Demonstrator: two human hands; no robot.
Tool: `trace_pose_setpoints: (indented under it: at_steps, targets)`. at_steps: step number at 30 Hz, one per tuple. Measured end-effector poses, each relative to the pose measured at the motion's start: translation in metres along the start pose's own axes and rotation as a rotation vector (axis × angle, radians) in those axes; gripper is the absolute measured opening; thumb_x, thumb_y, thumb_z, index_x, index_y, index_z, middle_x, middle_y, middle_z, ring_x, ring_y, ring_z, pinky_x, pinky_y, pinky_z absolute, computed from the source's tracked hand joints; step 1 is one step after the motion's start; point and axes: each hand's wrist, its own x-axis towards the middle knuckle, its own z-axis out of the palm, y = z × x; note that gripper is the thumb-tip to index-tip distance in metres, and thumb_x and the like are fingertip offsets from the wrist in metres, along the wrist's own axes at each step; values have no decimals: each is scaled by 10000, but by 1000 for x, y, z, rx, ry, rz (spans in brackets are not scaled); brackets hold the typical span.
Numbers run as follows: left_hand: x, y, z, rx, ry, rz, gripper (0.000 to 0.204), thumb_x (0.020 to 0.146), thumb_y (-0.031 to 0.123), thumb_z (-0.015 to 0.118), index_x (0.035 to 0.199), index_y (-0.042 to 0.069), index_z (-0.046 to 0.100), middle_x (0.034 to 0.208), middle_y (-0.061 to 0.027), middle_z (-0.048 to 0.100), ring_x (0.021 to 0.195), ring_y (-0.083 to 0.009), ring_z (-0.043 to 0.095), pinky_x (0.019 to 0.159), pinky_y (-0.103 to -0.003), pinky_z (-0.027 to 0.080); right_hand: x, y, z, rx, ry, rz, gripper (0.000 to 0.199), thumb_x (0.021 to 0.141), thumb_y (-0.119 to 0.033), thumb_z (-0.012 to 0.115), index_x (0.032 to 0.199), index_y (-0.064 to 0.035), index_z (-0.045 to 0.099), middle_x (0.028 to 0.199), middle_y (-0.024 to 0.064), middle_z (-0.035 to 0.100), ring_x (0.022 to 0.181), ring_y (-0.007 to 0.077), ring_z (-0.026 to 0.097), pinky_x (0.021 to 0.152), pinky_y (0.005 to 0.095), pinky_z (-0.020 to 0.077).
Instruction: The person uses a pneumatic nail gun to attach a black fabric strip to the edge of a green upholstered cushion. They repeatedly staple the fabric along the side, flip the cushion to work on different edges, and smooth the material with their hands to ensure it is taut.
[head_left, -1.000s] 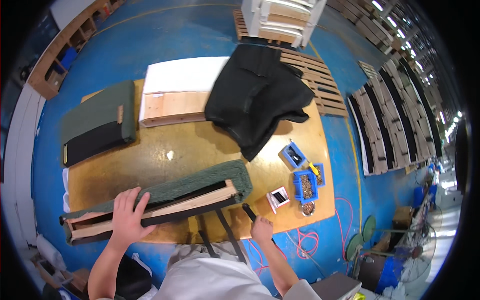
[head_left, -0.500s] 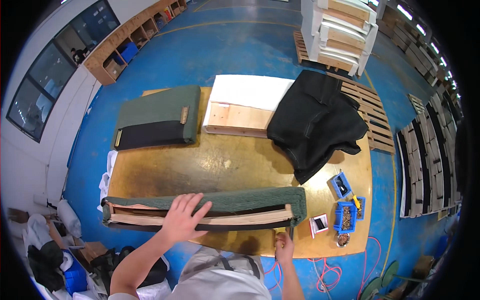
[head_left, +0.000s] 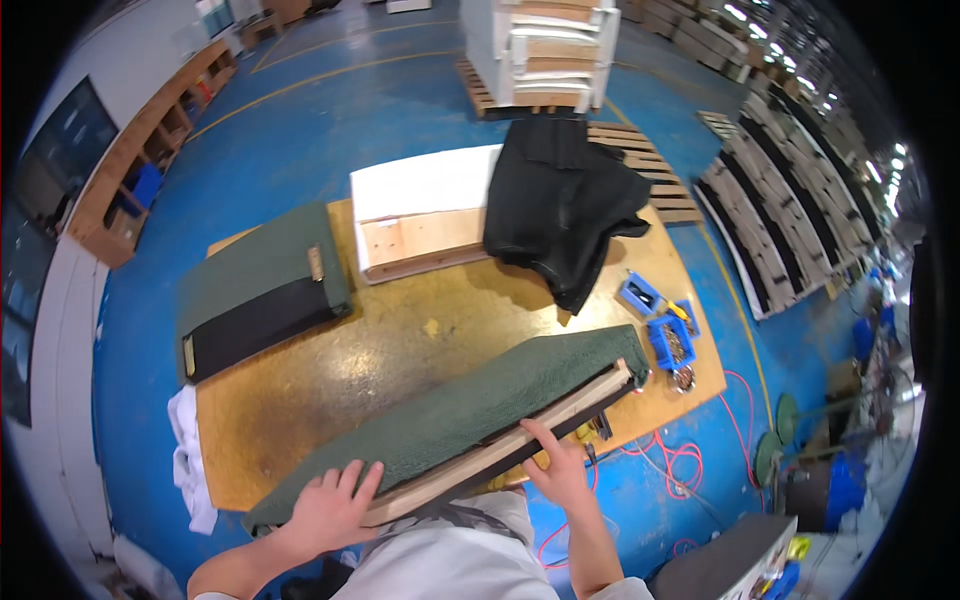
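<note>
A long green-upholstered panel lies slantwise across the near side of the table, its pale wooden rail facing me with black cloth along its lower edge. My left hand rests on its left end, fingers apart over the green fabric. Toward the right part, my right hand grips the rail, one digit on the wood and the others lower against the black cloth. Just beyond that hand, a yellow and black tool lies at the table edge, partly hidden by the panel.
On the table are a green and black cushion-like block, a white padded wooden piece and draped black fabric. Blue bins hold small parts at right. Red hoses lie on the floor; stacked white pieces stand beyond.
The panel has turned, right end going away and left end coming nearer. My left hand has slid toward the left end. My right hand has left the yellow tool and taken the rail.
</note>
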Motion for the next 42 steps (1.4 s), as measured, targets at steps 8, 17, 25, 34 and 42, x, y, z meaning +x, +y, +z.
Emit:
trace_pose_setpoints:
  at_steps: [8, 17, 25, 34, 42]
  targets:
    - [12, 7, -27, -186, -204, 183, 995, 843, 638, 724, 1586, 73, 379, 1248, -265, 626, 815, -372, 725, 698, -446, 604, 7, 2, 6, -123, 244, 60, 575, 766, -40, 665, 1329, -148, 631, 890, 188, 734, 776, 388, 703, 744, 472, 565]
    - [243, -6, 119, -1194, 74, 251, 592, 1140, 390, 368, 1591, 8, 394, 1624, -186, 437, 1531, -292, 372, 1270, -394, 257, 39, -12, 38, 64, 690, 321, 744, 1019, -153, 533, 1638, 26, 162, 1627, 285, 326, 1491, 390, 380, 1222, 424, 302]
    - [220, 13, 60, -1464, -101, 385, 701, 1130, 362, 386, 1682, 37, 101, 1769, -129, 37, 1630, -247, -20, 1303, -382, 11, 67, -35, 42, 150, 704, 456, 744, 1059, -176, 502, 1653, -17, 83, 1531, 365, 444, 1287, 522, 565, 1038, 503, 479]
    - [187, 40, 3, -544, 99, 172, 667, 1039, 178, 546, 1645, 114, 276, 1673, -273, 254, 1382, -491, 476, 1079, -493, 482, 70, -12, 46, 339, 616, 370, 764, 1031, -136, 548, 1640, -5, 104, 1647, 300, 304, 1331, 464, 561, 1047, 511, 505]
    - [183, 53, -6, -485, 0, 108, 662, 995, 161, 595, 1617, 193, 370, 1684, -226, 272, 1192, -485, 636, 916, -510, 578, -3, 265, 83, -36, 448, 654, 498, 952, -109, 630, 1425, -13, 507, 1261, 169, 670, 1117, 355, 664, 913, 405, 568]
